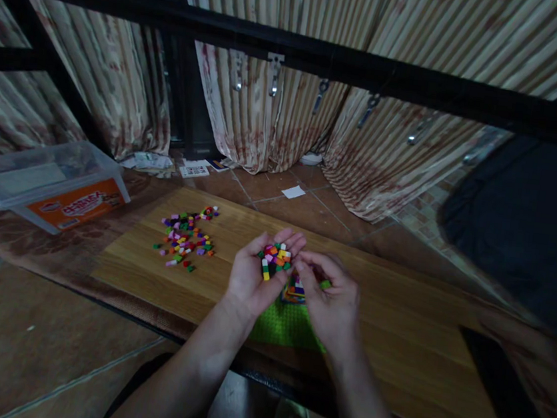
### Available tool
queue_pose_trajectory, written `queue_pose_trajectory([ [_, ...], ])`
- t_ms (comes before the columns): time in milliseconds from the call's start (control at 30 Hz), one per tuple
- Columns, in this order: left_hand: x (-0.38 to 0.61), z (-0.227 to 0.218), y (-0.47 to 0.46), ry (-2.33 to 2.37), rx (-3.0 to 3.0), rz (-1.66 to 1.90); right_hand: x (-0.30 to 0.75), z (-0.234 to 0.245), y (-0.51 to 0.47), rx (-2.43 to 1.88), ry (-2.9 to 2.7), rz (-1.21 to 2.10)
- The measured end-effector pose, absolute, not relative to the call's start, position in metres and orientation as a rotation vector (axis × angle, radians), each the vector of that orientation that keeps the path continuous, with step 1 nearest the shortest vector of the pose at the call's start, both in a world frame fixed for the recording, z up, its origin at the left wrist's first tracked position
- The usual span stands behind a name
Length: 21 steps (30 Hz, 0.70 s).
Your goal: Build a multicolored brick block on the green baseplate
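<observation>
My left hand (257, 275) is cupped palm-up over the wooden board (396, 323) and holds a small heap of coloured bricks (275, 258). My right hand (331, 299) is beside it, its fingers bent and pinched toward that heap; what they hold is too small to make out. Under both hands lies a green baseplate (285, 324) with a small multicoloured block of bricks (294, 291) on it, partly hidden by my fingers. A scattered pile of loose coloured bricks (185, 237) lies on the board to the left.
A clear plastic box (45, 179) with an orange label stands at the far left on the mat. A black bar runs across above, with curtains behind it. A dark flat object (504, 386) lies on the board at the right. Papers lie on the tiled floor.
</observation>
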<state>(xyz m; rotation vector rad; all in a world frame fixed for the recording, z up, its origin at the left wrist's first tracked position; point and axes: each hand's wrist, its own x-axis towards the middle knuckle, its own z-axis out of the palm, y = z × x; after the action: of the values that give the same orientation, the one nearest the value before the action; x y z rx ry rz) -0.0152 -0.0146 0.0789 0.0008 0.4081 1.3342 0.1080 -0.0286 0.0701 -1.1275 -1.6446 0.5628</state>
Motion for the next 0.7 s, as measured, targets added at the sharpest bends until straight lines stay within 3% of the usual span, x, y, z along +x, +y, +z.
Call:
queue_pose_trajectory([
  [700, -0.0108, 0.0790, -0.0142, 0.419, -0.010, 1.327, 0.1085, 0.0664, -0.0307, -1.242, -1.763, 0.685],
])
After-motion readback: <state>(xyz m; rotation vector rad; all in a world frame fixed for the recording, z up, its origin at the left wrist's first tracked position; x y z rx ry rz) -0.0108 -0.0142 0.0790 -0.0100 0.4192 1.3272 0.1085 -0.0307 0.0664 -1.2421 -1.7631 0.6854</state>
